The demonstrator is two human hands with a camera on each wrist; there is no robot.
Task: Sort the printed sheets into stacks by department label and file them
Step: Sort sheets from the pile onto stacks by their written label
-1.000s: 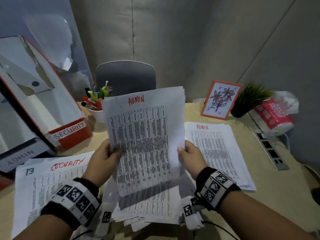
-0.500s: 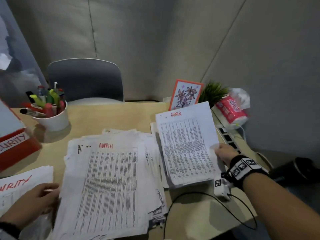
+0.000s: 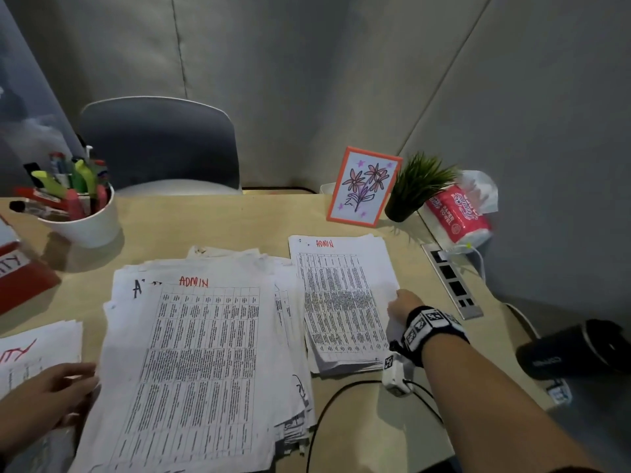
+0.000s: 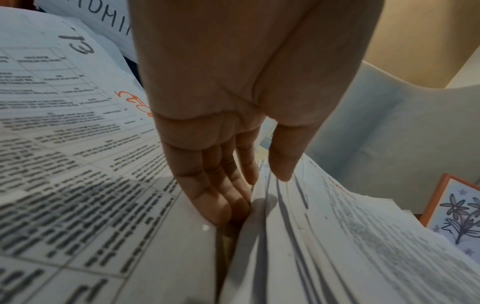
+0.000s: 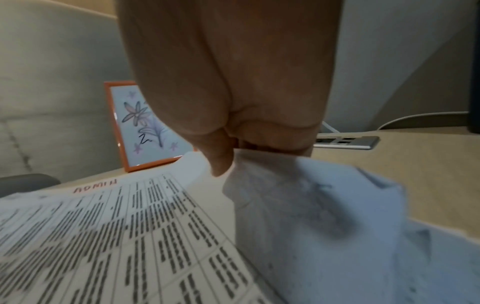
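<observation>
A messy pile of printed sheets [image 3: 198,353] lies in the middle of the desk, its top sheet marked ADMIN in red. To its right lies the ADMIN stack [image 3: 341,295]. My right hand [image 3: 397,303] is at that stack's right edge; thumb and curled fingers pinch the edge of the top ADMIN sheet [image 5: 130,216], which lies down on the stack. My left hand [image 3: 51,390] rests at the pile's left edge, fingers [image 4: 207,185] straight on the SECURITY stack [image 3: 30,356] and thumb against the pile's edge. The red SECURITY file box [image 3: 20,278] shows at far left.
A white cup of pens [image 3: 85,223] stands back left, a grey chair [image 3: 160,145] behind the desk. A framed flower picture [image 3: 363,186], small plant [image 3: 416,189], paper towel pack [image 3: 457,216] and socket strip [image 3: 450,281] sit back right. A black cable [image 3: 334,397] crosses the front.
Both hands held an ADMIN sheet up; my right hand carried it right and lowered it onto the ADMIN stack. My left hand let go and dropped to the pile's left edge.
</observation>
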